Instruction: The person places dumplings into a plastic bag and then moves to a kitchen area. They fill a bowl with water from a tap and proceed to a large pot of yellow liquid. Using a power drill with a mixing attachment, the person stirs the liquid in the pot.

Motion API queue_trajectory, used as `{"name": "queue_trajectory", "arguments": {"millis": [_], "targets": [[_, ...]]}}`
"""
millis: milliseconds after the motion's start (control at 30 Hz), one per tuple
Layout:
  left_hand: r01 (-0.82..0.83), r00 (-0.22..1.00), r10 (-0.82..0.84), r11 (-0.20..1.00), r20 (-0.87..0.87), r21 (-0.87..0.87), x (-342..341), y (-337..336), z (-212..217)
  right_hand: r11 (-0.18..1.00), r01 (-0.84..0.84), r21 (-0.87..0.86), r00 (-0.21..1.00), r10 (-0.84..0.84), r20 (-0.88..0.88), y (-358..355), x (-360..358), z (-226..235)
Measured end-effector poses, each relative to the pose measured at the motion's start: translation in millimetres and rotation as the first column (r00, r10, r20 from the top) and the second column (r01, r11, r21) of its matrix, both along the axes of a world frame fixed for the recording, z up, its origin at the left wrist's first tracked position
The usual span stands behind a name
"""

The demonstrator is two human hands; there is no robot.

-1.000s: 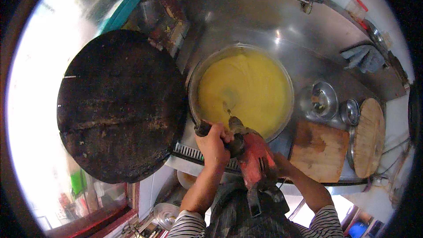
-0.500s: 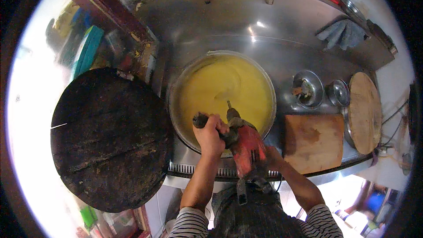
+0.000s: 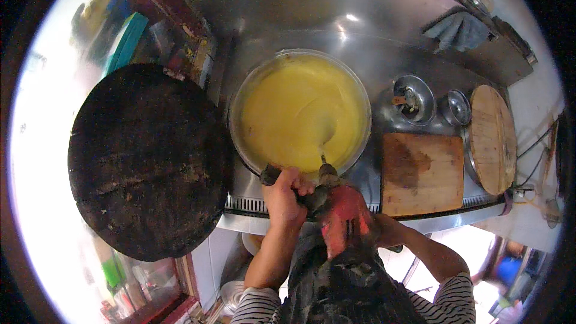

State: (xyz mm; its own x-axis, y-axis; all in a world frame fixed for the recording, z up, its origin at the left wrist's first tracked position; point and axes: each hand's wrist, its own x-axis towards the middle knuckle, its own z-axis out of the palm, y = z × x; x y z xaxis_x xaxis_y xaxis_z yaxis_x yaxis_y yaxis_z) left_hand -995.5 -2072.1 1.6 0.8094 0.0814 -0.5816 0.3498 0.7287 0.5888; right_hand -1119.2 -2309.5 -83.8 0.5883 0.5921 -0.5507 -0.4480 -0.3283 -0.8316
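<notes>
A red and black power drill [image 3: 347,215] points away from me over the near rim of a large round metal pot [image 3: 235,121]. Thick, smooth yellow liquid [image 3: 288,105] fills the pot, and the drill's thin metal shaft dips into it near the right front. A curved swirl marks the surface by the shaft. My left hand [image 3: 284,199] is wrapped round the drill's black side handle. Behind the drill body, my right hand [image 3: 384,231] grips its rear; the fingers there are mostly hidden.
A big dark round board [image 3: 147,162] stands left of the pot. To the right lie a square wooden board [image 3: 423,174], a metal bowl [image 3: 427,93] with bits inside, a smaller bowl [image 3: 457,108] and a round wooden lid [image 3: 492,141]. A grey cloth [image 3: 459,31] hangs behind them.
The drill has drawn back toward me and slightly right, its shaft shifting from the pot's middle to its near right part. The swirl has moved with it. Both hands keep their grip.
</notes>
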Motion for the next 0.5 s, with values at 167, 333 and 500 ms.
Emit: {"name": "queue_trajectory", "arguments": {"millis": [167,333,500], "targets": [[-0.169,0.985,0.168,0.984,-0.027,-0.057,-20.7,49.4,-8.8,0.961,-0.26,0.091,0.962,0.266,-0.06,22.7,19.7,4.1],[-0.274,0.961,0.275,0.952,0.009,0.134,1.0,69.4,4.1,0.948,-0.319,0.018,0.947,0.318,0.043,52.8,62.0,-0.7],[-0.277,0.961,0.268,0.939,0.068,0.202,43.0,73.0,-5.5,0.961,-0.186,0.205,0.965,0.139,0.222,70.1,104.9,-14.3]]}}
